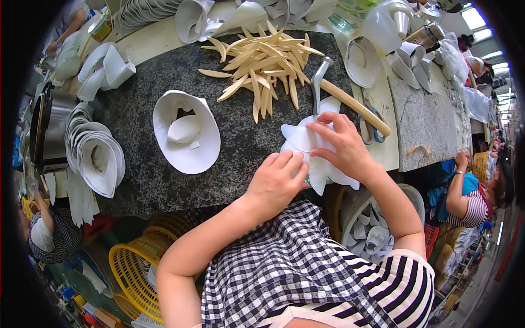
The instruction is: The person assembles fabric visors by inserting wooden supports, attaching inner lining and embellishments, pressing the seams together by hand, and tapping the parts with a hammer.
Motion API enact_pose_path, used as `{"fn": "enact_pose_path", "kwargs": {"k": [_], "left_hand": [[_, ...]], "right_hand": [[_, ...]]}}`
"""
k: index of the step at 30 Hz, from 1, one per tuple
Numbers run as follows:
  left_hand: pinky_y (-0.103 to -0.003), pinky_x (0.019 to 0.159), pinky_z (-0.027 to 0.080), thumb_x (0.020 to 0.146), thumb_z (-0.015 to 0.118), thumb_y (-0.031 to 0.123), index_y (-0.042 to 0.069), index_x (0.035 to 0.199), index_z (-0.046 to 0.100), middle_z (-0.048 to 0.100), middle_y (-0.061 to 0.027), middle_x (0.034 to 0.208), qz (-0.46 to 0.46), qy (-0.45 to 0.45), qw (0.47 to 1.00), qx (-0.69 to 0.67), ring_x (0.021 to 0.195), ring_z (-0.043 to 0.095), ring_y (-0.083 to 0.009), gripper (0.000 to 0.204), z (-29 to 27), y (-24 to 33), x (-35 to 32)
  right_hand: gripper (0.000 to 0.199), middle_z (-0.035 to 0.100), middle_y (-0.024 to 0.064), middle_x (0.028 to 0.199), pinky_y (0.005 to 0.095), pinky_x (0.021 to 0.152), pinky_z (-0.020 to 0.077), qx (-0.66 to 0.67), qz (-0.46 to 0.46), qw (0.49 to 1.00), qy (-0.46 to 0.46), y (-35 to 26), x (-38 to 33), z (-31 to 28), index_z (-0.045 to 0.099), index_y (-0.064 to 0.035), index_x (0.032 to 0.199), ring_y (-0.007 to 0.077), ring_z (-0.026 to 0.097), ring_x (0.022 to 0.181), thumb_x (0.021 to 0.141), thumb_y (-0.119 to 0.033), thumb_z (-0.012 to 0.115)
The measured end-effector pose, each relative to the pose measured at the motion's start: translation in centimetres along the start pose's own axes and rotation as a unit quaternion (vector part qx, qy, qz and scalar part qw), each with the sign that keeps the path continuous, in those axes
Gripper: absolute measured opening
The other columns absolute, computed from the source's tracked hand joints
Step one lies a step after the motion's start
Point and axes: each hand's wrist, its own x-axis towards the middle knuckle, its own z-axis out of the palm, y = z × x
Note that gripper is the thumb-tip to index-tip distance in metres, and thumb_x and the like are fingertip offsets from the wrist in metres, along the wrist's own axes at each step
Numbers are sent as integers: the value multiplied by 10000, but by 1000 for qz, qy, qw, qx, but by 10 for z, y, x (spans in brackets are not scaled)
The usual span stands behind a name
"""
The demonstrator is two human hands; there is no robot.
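Observation:
Several thin white cut pieces (319,169) with pointed lobes lie at the front edge of the dark speckled slab (240,142). My left hand (278,180) has its fingers curled together on their left edge. With bent fingers and thumb, my right hand (344,145) grips the upper white piece (299,138) from the right. Just beyond the hands rests a hammer (353,104) with a metal head and wooden handle. A heap of curved tan strips (268,63) lies farther back. To the left sits a white oval shell-shaped piece (202,147) with an opening.
Blue-handled scissors (376,134) lie under the hammer handle's end. Nested white ring-shaped pieces (112,164) stand at the slab's left edge, beside a metal pot (57,126). Below are a yellow basket (128,268) and a white bin (413,199). Another person (473,194) works at the right.

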Motion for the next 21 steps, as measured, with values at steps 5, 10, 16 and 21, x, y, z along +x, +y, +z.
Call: {"fn": "enact_pose_path", "kwargs": {"k": [5,10,16,21], "left_hand": [[-382,980,514,828,648,159,-54,1157,644,622,-164,1153,31,0,994,109,1110,601,-289,391,12,3,-3],[-386,1003,518,831,622,101,-46,1223,622,603,-171,1227,7,4,1000,21,1143,613,-308,419,4,0,-5],[-399,977,530,805,624,-66,12,1216,631,589,-189,1274,-113,95,963,-224,1140,628,-350,418,-46,-4,-38],[-457,1049,420,776,645,-31,41,1069,709,643,-100,1126,-238,94,951,176,1121,605,-286,309,-96,-38,-98]], "right_hand": [[292,608,100,1144,402,974,420,126,31,990,57,6,12,15,665,-85,1056,305,583,1091,799,-140,792],[81,622,-11,963,251,800,491,554,118,805,176,17,20,15,589,-62,1074,79,608,891,1020,-122,600],[217,628,-2,876,196,589,385,497,196,839,105,-14,49,-23,543,-58,1153,13,495,703,1043,-240,586],[404,651,33,1045,205,684,490,558,111,820,-56,-51,80,-14,447,-31,1349,63,596,813,987,-111,609]]}}
